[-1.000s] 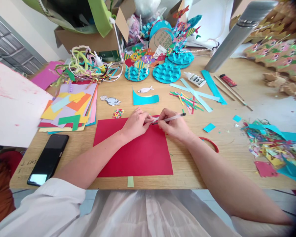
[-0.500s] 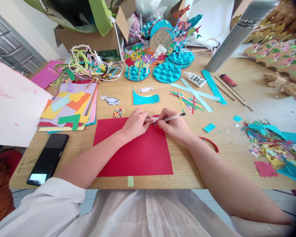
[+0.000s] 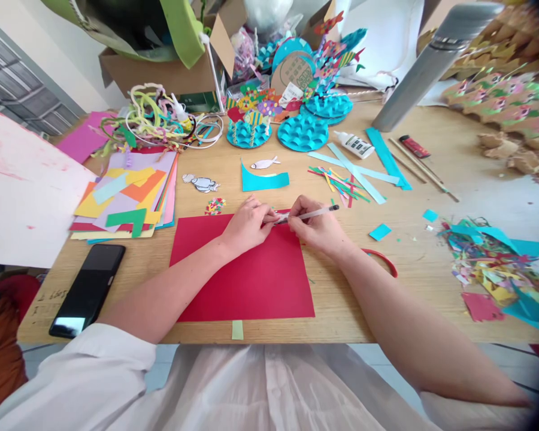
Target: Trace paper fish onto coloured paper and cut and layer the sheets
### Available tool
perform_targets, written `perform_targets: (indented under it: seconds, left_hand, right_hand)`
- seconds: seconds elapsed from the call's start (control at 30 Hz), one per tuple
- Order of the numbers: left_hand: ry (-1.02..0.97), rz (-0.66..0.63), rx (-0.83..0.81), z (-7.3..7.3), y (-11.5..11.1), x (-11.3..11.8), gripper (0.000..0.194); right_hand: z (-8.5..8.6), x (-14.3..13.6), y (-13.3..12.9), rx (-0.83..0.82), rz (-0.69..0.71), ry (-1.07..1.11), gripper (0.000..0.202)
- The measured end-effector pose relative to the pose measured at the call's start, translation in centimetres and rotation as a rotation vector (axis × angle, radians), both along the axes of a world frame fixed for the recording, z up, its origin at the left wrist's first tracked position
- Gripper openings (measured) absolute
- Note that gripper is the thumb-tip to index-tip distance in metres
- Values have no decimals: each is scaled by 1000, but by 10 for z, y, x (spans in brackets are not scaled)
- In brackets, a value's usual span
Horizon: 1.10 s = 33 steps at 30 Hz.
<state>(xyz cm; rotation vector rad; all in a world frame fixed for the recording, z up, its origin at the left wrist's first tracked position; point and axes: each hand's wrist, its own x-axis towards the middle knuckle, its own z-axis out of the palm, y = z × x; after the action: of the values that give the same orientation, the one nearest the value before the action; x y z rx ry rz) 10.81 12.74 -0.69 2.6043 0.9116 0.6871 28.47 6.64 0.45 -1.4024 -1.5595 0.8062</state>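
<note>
A sheet of red paper (image 3: 256, 287) lies on the table before me. At its top edge my right hand (image 3: 313, 222) grips a pen (image 3: 321, 211) with a clear barrel and black end, its tip pointing down-left. My left hand (image 3: 249, 222) rests on the red sheet, its fingers together and pressing on a small white paper cutout (image 3: 282, 219). Most of that cutout is hidden by my fingers. Just above lie a white fish cutout (image 3: 264, 163), a grey-blue fish cutout (image 3: 204, 184) and a curved blue paper offcut (image 3: 266, 181).
Stacked coloured paper (image 3: 130, 194) and a phone (image 3: 87, 290) lie to the left. Paper strips (image 3: 339, 184), a glue bottle (image 3: 356, 145) and a grey flask (image 3: 431, 72) stand or lie at right. A red scissor handle (image 3: 386, 261) shows beside my right forearm, with scraps (image 3: 489, 263) beyond.
Both hands stay in nearly the same place, with the pen still at the small cutout. The view has shifted very slightly.
</note>
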Motion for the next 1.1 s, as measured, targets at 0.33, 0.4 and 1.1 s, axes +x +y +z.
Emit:
perform_targets:
  seconds: [0.33, 0.4, 1.1]
  left_hand:
    - [17, -16, 13, 0, 0, -1, 5]
    - [27, -16, 23, 1, -1, -1, 5]
    - [52, -60, 47, 2, -2, -1, 6]
  right_hand:
    - [-1, 1, 1, 0, -11, -13, 11]
    - [-2, 3, 2, -3, -18, -2, 10]
    - [2, 8, 5, -62, -121, 19, 7]
